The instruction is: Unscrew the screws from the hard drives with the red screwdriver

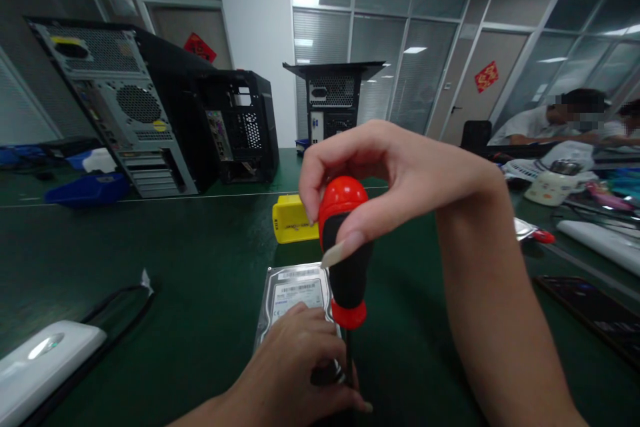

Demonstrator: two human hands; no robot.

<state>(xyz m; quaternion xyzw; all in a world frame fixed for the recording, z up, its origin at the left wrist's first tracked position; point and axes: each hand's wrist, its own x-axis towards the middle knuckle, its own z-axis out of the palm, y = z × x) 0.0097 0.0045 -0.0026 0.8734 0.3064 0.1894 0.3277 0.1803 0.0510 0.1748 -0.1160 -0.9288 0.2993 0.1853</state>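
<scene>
My right hand (385, 180) grips a red and black screwdriver (349, 253) by its handle, thumb along the near side and fingers around the top. The screwdriver stands almost upright, its shaft pointing down. Beneath it on the left lies a silver hard drive (299, 290) with a printed label on top. My left hand (305, 367) rests over the near part of the drive with bent fingers and holds it, thumb and fingertips close around the lower shaft. The screwdriver's tip and the drive's near end are hidden.
A yellow bin (293, 223) stands just beyond the drive. Computer cases (165, 100) line the back of the green table (200, 260). White power strips (50, 353) with cables, a phone (590, 310) and a mug (550, 185) lie around. People sit at the far right.
</scene>
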